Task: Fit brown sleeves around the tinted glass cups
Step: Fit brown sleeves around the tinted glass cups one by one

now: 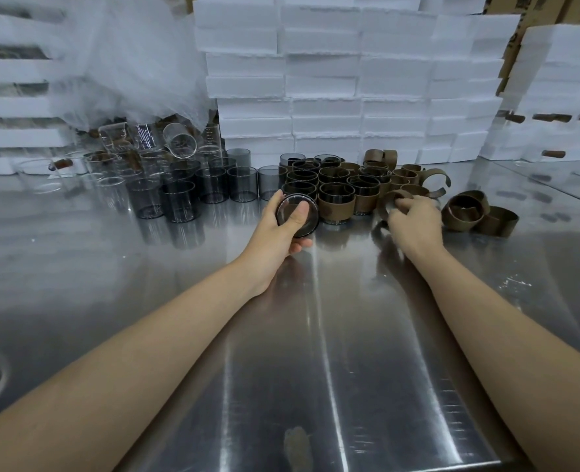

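Observation:
My left hand grips a tinted glass cup tipped on its side, its round base facing me, just above the steel table. My right hand reaches into the brown sleeves, and its fingers pinch one curled sleeve. Behind both hands stands a cluster of sleeved cups. Bare tinted cups stand in rows to the left. Loose brown sleeves lie to the right.
Clear glass cups lie jumbled at the back left under white netting. Stacks of white boxes wall off the back of the table. More white boxes stand at the right.

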Demonstrator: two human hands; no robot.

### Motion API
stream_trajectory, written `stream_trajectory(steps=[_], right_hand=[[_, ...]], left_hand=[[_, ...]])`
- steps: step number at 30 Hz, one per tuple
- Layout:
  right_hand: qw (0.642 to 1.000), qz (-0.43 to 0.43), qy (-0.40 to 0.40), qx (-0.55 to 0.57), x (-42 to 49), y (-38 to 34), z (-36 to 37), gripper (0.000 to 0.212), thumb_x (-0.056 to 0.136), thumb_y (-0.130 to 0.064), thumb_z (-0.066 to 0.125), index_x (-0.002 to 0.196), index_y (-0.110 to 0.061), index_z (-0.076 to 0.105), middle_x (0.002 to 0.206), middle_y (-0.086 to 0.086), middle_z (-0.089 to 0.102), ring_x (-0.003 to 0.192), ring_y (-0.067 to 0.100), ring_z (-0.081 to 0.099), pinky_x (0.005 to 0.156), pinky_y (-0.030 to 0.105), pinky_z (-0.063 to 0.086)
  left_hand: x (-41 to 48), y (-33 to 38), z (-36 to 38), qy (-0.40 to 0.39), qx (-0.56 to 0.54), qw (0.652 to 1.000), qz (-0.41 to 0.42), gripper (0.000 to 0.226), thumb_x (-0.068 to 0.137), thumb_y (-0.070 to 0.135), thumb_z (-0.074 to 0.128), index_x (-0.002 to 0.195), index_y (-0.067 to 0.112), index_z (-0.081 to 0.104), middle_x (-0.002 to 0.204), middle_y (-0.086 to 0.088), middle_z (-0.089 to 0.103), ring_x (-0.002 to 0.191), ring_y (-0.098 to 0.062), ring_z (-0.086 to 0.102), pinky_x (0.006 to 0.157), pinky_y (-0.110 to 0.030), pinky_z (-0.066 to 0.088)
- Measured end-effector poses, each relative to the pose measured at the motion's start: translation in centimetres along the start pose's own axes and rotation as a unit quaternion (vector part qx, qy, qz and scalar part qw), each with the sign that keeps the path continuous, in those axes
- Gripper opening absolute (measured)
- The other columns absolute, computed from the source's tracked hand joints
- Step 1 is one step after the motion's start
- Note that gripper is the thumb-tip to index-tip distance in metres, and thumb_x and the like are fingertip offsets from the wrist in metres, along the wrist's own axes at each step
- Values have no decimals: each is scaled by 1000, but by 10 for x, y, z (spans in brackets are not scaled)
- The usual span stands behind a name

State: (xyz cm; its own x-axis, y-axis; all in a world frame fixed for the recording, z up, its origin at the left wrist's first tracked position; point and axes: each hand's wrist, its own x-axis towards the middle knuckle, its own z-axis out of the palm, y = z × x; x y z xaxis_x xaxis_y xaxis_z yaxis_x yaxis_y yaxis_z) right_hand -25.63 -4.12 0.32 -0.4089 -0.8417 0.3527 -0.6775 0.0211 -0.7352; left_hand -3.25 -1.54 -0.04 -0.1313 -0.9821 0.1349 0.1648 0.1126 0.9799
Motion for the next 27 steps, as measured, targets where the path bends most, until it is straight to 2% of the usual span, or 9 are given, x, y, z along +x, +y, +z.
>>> stream_trajectory(steps=[3,4,7,9,13,18,21,25,27], right_hand=[[994,-21,68,80,-7,-9,-6,37,93,-6,44,123,-7,65,126,8,63,91,9,60,79,0,37],[992,-29,76,101,-9,-14,-7,35,93,-6,44,119,-9,67,122,7,65,84,6,58,75,2,39],[985,-76,66,138,-16,-32,-7,29,93,-8,45,103,-10,72,120,4,62,107,10,54,97,21,41],[978,-100,38,180,-25,-46,-5,27,92,-5,46,96,-10,72,115,0,60,112,10,53,101,24,40],[966,-169,-15,197,-44,-62,1,26,93,-3,47,95,-8,72,101,-2,64,100,8,56,93,22,43],[962,-221,-72,141,-51,-62,8,29,100,-12,40,97,-12,69,96,3,60,92,10,52,83,21,37],[960,-251,-67,101,-52,-59,8,28,100,-17,41,97,-15,69,93,-1,62,89,12,55,79,27,40],[965,-244,-45,79,-53,-58,6,15,94,-22,48,85,-21,60,60,-4,59,59,15,52,63,38,46],[964,-241,-43,104,-54,-59,5,3,91,-18,52,90,-21,52,51,3,56,52,21,53,66,43,51]], left_hand=[[-2,1,0,-11,5,1000,12,64,97,34,58,151,35,24,112,14,54,61,-6,65,62,-16,52],[-3,2,0,-14,6,1000,14,62,98,33,57,151,36,25,111,17,52,61,-6,65,63,-16,53],[-4,3,0,-15,1,1000,7,55,98,31,57,147,37,32,110,17,49,63,-8,65,66,-18,55],[-3,3,0,-6,-6,1000,2,46,97,30,58,140,35,41,111,13,54,67,-11,66,65,-20,56],[-4,3,1,1,0,1000,15,29,94,24,65,122,29,59,111,2,63,75,-14,64,57,-19,55],[-7,4,2,-25,19,999,24,20,94,16,64,101,35,69,99,3,70,65,-13,71,54,-20,55],[-8,7,3,-32,17,999,8,25,95,16,62,102,38,70,102,2,73,64,-21,72,57,-21,56],[-8,7,3,-33,16,999,-5,30,96,15,57,111,37,69,107,-5,73,65,-23,72,60,-22,57],[-8,7,3,-36,18,999,-7,34,96,12,54,119,35,66,113,-8,70,65,-23,72,61,-22,57]])
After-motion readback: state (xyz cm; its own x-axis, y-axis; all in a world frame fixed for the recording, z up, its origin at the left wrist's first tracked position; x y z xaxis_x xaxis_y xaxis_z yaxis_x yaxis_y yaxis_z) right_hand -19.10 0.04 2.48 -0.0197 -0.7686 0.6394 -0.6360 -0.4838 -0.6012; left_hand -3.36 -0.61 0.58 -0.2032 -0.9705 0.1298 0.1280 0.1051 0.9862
